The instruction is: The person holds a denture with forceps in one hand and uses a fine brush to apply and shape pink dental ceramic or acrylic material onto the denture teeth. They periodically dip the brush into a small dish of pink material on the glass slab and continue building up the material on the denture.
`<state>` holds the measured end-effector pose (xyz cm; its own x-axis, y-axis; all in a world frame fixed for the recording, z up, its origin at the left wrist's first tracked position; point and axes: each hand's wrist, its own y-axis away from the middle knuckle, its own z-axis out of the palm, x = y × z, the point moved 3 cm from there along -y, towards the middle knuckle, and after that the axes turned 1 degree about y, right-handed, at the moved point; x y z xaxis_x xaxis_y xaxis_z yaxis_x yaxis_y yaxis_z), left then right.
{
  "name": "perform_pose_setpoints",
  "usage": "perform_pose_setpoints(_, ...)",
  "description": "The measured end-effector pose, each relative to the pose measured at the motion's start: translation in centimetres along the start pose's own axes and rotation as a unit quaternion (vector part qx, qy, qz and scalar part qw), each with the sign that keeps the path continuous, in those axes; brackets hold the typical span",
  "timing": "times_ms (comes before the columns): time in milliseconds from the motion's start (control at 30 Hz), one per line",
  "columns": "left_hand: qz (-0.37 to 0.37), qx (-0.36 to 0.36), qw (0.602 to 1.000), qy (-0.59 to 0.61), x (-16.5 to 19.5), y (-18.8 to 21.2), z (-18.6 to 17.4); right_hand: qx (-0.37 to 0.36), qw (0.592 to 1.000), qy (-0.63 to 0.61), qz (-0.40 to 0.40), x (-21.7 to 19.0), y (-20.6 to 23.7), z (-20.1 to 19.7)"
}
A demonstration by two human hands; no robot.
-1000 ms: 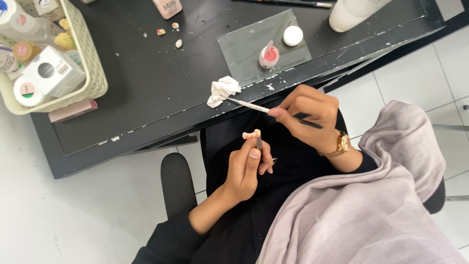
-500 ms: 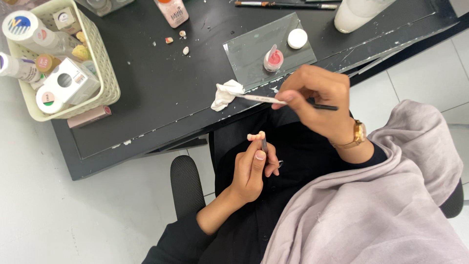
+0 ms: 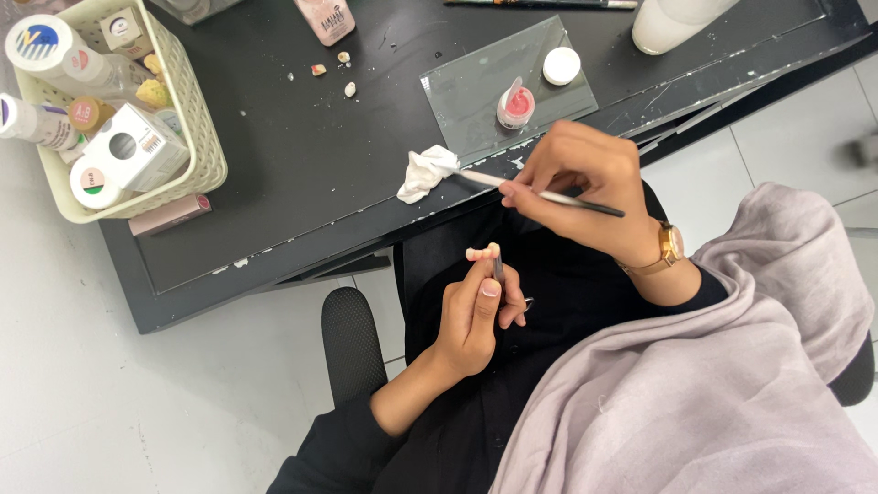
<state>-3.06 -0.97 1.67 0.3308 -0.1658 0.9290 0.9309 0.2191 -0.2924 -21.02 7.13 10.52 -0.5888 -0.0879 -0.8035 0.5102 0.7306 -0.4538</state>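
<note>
right now my right hand (image 3: 585,187) pinches a thin brush (image 3: 549,194) at the desk's near edge, its tip touching a crumpled white tissue (image 3: 422,172) on the black desk (image 3: 302,183). my left hand (image 3: 476,316) is closed around a slim tool whose top carries a small pinkish set of teeth (image 3: 483,252), held over my lap. behind the tissue lies a glass slab (image 3: 476,87) with a small pink pot (image 3: 516,105). a cream basket (image 3: 197,137) of bottles sits at the desk's left end.
</note>
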Motion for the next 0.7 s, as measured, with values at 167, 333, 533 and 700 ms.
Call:
perform_pose_setpoints(167,-0.006,-0.003,1.0,0.001,-0.2,0.0,0.0,-0.016,0.991,0.133,-0.03,-0.8,-0.3,0.0)
perform_pose_setpoints(333,-0.002,0.002,1.0,0.008,0.0,-0.1,0.0,-0.009,0.988,0.154,-0.024,-1.1,-0.5,0.4)
perform_pose_setpoints(533,-0.02,0.01,1.0,0.011,0.7,-0.6,0.1,-0.061,0.993,0.049,0.091,-1.1,-1.1,0.0)
perform_pose_setpoints(700,-0.039,0.01,0.999,-0.004,1.4,-1.0,-0.1,-0.072,0.994,0.014,0.078,-1.3,-0.9,-0.1)
